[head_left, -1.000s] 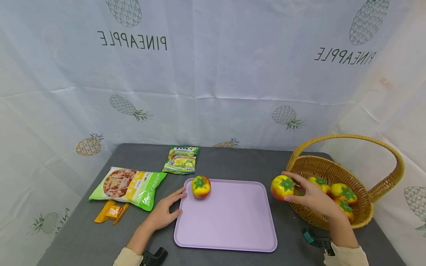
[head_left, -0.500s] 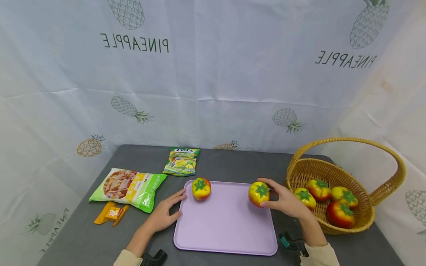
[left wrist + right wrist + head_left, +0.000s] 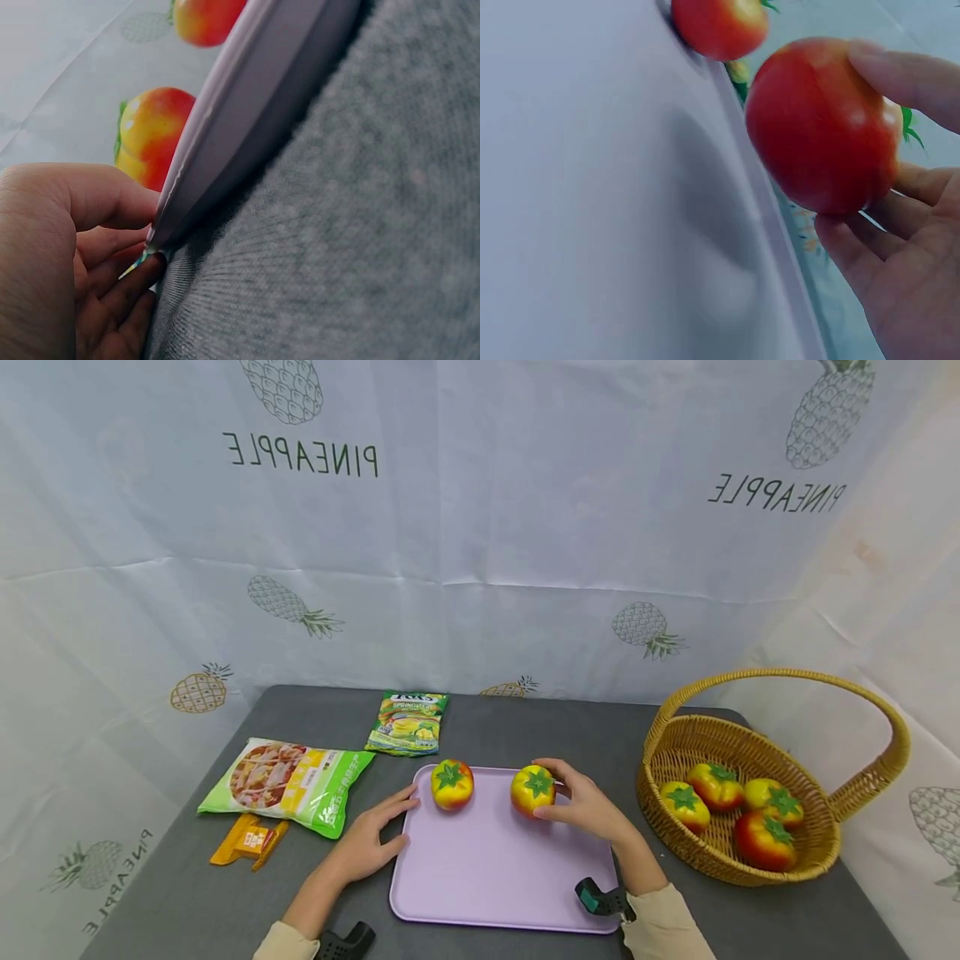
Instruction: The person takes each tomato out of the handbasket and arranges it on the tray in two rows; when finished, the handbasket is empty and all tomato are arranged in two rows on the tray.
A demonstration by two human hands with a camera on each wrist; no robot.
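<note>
A lilac tray [image 3: 495,877] lies on the grey table. One red-and-yellow toy tomato [image 3: 452,783] sits at its far left corner. My right hand [image 3: 581,810] grips a second tomato [image 3: 532,790] [image 3: 821,124] just above the tray's far edge, to the right of the first. In the right wrist view the held tomato hangs over the tray [image 3: 592,225], the other tomato [image 3: 718,26] beyond. My left hand [image 3: 367,839] rests against the tray's left rim [image 3: 225,135], fingers straight, thumb on the edge.
A wicker basket [image 3: 825,847] with several more tomatoes stands at the right. A green snack bag [image 3: 288,783], a smaller green packet [image 3: 407,722] and an orange wrapper [image 3: 250,841] lie at the left. A pineapple-print sheet hangs behind.
My right hand has carried the tomato leftward from the basket over the tray to beside the first tomato. The left hand has stayed at the tray's rim.
</note>
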